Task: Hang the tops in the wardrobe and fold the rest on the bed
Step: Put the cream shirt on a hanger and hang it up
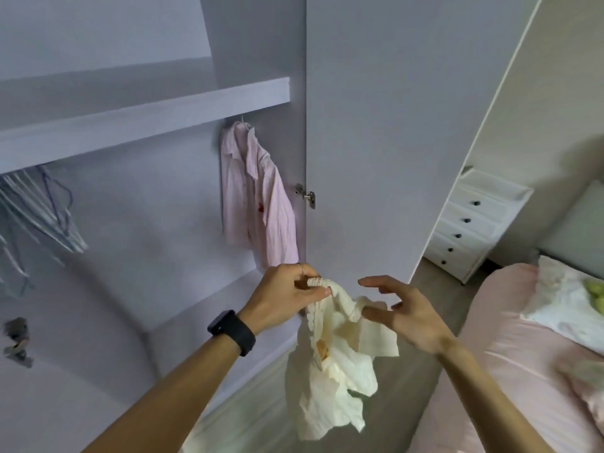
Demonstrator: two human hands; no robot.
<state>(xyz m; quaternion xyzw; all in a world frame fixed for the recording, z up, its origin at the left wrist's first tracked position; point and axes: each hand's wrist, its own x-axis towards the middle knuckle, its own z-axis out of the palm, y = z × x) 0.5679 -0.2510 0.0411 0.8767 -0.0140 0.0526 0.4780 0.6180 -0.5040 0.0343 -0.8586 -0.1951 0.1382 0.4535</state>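
Cream fabric, thin and creased, makes up the cream garment [330,380], which hangs at the lower centre of the frame in front of the open wardrobe [147,230]. The left hand [287,295], with a dark watch [232,331] on its wrist, pinches a gathered, ribbed edge of the garment between thumb and fingertips, so the whole weight drops from that one point and the cloth falls free for inspection. The right hand [402,308] sits just beside it with its fingers [379,284] spread and relaxed, gripping nothing. The fabric touches its lower fingers, but whether it is hooked over one cannot be told. This looks like a search for a second edge, in order to open the piece out and identify it as a top or otherwise. A pink striped shirt [258,197] is already hung at the centre of the frame, under the shelf [147,116] and close to the door [376,125], so one top appears dealt with. Empty hangers [49,217] are bunched at the left edge of the frame, well apart from the hands, and a reach leftward would be needed if this piece is to hang. The bed [510,387], with pink covers, lies at the lower right and carries a white cloth [562,299]. A chest of drawers [474,223] stands beyond it at the right.
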